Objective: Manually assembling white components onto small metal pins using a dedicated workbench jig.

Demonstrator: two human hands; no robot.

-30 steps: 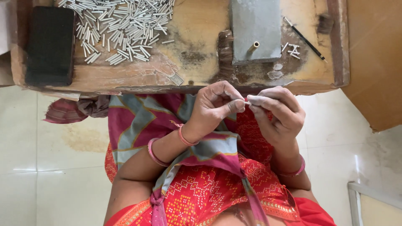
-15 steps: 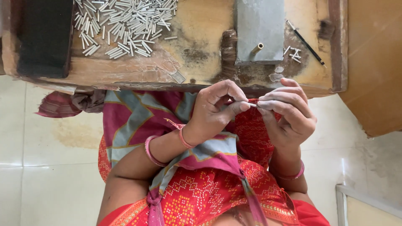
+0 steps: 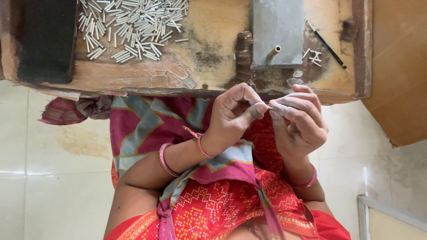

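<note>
**Clerk:** Item one, your hands. Your left hand [image 3: 235, 115] and right hand [image 3: 300, 122] meet below the grey block [image 3: 278, 31], just off the near edge of the counter [image 3: 213, 40] and over your lap. The fingers of both are pinched narrow, tip to tip, on a small pale piece [image 3: 269, 107].

**Checker:** And the step in hand?

**Clerk:** As I judge it, you are working that piece between the fingertips. The next move calls for a steady pinch and small motions, since so slight a thing could slip into the cloth.

**Checker:** Other stock?

**Clerk:** A brass peg [image 3: 273, 52] stands on the block's near edge. A heap of short pale tubes [image 3: 133, 26] lies to its left, with a black slab [image 3: 46, 40] further left. A thin dark stick [image 3: 327, 44] and a few loose tubes [image 3: 312, 55] lie to its right.

**Checker:** Anything not accounted for?

**Clerk:** Your fingertips cover nearly all of the piece, so I cannot tell its shape or length. The frame cuts off the block's far end and the top of the heap.
</note>
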